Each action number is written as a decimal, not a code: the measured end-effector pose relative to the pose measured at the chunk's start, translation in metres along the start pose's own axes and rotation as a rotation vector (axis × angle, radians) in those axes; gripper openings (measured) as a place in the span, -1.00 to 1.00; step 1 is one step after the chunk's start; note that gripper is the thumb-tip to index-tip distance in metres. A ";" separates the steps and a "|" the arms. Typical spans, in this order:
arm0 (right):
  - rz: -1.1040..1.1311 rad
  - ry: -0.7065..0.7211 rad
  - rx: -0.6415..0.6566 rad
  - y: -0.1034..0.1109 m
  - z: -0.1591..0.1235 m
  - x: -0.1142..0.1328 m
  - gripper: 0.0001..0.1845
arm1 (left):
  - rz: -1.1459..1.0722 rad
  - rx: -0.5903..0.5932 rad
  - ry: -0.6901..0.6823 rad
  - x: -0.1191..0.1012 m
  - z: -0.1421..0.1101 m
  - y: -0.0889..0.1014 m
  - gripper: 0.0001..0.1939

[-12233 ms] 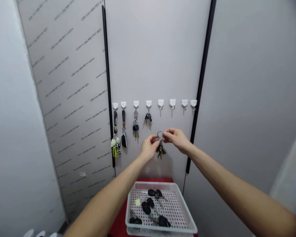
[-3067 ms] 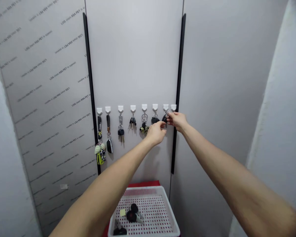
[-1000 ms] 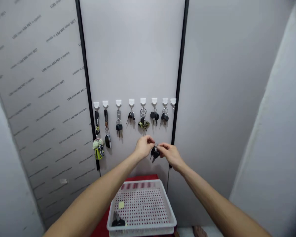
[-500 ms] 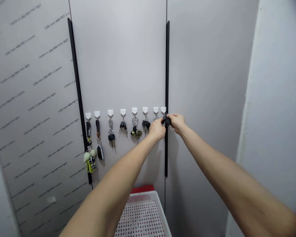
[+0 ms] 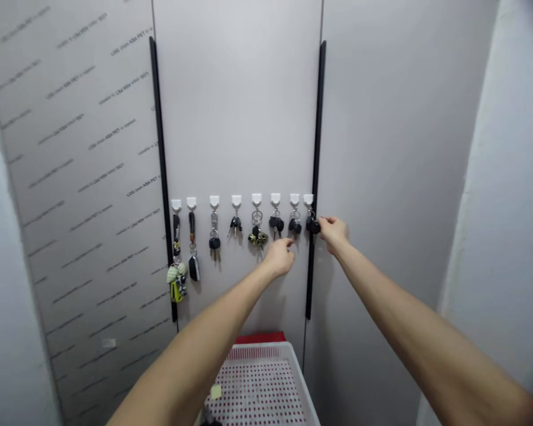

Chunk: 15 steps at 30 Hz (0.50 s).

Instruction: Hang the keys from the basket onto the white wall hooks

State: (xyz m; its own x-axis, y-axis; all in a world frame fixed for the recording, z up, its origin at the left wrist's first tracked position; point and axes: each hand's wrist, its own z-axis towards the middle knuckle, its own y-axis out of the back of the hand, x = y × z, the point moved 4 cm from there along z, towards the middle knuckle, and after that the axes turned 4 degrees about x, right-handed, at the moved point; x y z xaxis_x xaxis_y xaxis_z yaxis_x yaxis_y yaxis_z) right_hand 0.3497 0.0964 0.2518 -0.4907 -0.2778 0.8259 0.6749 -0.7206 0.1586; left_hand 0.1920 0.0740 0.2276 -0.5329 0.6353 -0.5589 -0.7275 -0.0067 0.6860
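Note:
A bunch of black-headed keys (image 5: 312, 225) hangs by its ring from the rightmost white hook (image 5: 308, 200). My right hand (image 5: 335, 235) is at the right side of this bunch, thumb and forefinger pinched at the edge of a black key head. Below the neighbouring hooks is my left hand (image 5: 279, 258), holding nothing, its forefinger stretched out just under another bunch of black keys (image 5: 295, 226). To its upper left hang black keys (image 5: 276, 223) and a brass-coloured key bunch (image 5: 258, 238) on a large ring.
Further left on the hook row hang small keys (image 5: 235, 223), keys on a clip (image 5: 214, 242), a car fob (image 5: 194, 268) on a strap and a lanyard with green charms (image 5: 176, 281). Below stands a white perforated basket (image 5: 298, 378) with a yellow note (image 5: 215, 391) and a partly hidden dark key.
Keys my hands held together a second ago now hang on the rightmost hook. My left hand has drawn back down and left from them; my right hand remains at them.

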 end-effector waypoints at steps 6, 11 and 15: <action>-0.021 -0.105 0.042 -0.019 -0.067 -0.045 -0.73 | -0.206 0.033 0.223 0.081 -0.052 -0.004 -0.63; -0.127 -0.244 0.841 -0.089 -0.151 -0.072 -0.79 | -0.287 -0.045 0.403 0.137 -0.091 0.005 -0.68; -0.005 -0.022 0.997 -0.120 -0.183 -0.020 -0.47 | -0.565 -0.153 0.319 0.134 -0.100 0.042 -0.53</action>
State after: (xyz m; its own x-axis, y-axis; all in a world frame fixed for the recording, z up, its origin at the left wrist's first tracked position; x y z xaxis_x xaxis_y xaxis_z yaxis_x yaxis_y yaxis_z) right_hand 0.1779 0.0721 0.1179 -0.4917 -0.2571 0.8320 0.8319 0.1436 0.5360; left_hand 0.0471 0.0815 0.1348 -0.1361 0.3142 -0.9395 -0.9730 0.1359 0.1864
